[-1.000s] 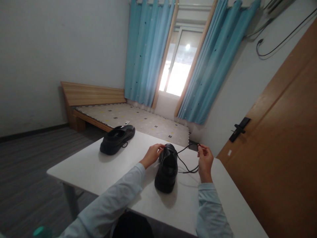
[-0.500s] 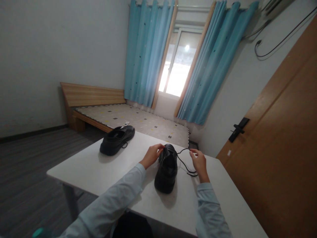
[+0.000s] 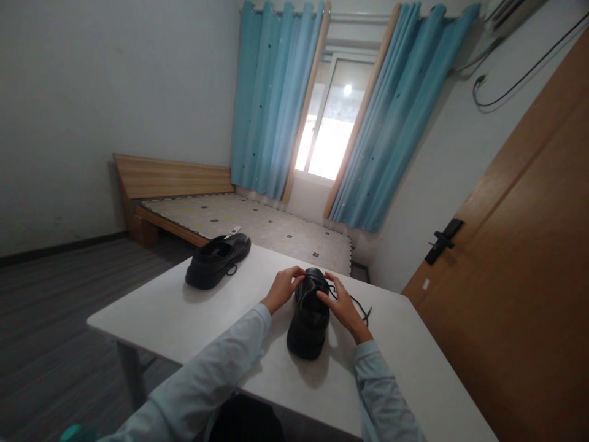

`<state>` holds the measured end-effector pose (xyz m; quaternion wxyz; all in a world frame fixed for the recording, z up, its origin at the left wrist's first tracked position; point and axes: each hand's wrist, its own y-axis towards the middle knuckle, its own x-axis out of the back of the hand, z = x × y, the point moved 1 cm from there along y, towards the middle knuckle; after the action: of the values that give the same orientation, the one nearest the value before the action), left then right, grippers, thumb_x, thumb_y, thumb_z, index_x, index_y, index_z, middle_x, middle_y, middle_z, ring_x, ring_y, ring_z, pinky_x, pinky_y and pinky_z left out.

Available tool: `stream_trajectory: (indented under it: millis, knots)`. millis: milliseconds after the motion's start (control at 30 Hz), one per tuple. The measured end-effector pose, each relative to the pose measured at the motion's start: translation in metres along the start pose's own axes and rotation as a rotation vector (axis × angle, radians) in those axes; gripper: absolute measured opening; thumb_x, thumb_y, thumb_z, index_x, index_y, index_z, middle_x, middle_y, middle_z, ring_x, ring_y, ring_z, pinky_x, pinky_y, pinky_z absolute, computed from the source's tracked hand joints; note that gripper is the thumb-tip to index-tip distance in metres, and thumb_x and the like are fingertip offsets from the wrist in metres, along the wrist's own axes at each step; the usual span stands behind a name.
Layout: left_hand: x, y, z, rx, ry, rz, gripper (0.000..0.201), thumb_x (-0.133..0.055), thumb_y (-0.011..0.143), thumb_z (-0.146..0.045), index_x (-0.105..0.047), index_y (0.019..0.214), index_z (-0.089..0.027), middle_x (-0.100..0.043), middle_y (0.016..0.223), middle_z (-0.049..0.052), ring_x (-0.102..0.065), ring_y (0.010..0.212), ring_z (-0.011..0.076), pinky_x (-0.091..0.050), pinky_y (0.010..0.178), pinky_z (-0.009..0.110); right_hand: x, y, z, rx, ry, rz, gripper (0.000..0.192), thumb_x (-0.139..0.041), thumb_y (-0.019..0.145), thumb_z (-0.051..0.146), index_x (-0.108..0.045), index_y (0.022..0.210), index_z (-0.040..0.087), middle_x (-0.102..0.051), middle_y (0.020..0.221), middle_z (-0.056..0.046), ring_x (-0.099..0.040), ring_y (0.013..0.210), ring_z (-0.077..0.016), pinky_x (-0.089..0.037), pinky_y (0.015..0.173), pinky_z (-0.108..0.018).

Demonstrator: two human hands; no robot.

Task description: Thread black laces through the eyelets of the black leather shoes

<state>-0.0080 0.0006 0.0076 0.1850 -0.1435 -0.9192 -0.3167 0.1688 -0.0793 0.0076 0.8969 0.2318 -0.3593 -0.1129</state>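
A black lace-up shoe (image 3: 307,336) stands upright on the white table, its heel toward me and its toe away. My left hand (image 3: 283,288) is closed at the shoe's front left edge, thumb and fingertips pinching near the lacing. On the other side, my right hand (image 3: 344,307) reaches over the right edge of the opening, thumb and index finger apart, touching or close to the lacing. A loose black shoelace (image 3: 361,307) trails from the shoe onto the table behind my right hand. The shoe's front is partly hidden by my fingers.
A second black shoe (image 3: 207,270) with a small lace loop stands at the left back of the white table (image 3: 161,310). Behind the table is a bed (image 3: 257,215) with a patterned mattress. A wooden door (image 3: 519,276) stands at the right.
My right hand has let go of the shoelace it held out to the right and moved left onto the shoe. The lace now lies on the table. My left hand stays in place.
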Motion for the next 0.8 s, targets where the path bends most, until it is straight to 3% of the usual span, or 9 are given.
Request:
stream_trajectory:
  millis: [633,800]
  knots:
    - [-0.014,0.010,0.024,0.143,-0.207,-0.079,0.005,-0.055,0.076,-0.021,-0.055,0.073,-0.017,-0.062,0.076,0.002,-0.060,0.074,0.0155,-0.047,0.073,0.029,-0.010,-0.005,-0.010,-0.048,-0.051,0.037,0.061,-0.055,0.076,0.050,-0.042,0.128,0.019,-0.050,0.129,-0.012,-0.043,0.122,-0.0270,-0.030,0.105,-0.046]
    - [-0.014,0.011,0.024,0.215,-0.444,-0.117,0.008,-0.051,0.079,-0.023,-0.047,0.075,-0.017,-0.062,0.076,0.002,-0.061,0.078,0.0156,-0.047,0.076,0.031,-0.014,-0.006,-0.019,-0.028,-0.068,0.002,0.062,-0.054,0.077,0.049,-0.040,0.129,0.019,-0.050,0.128,-0.012,-0.043,0.121,-0.0271,-0.030,0.104,-0.046]
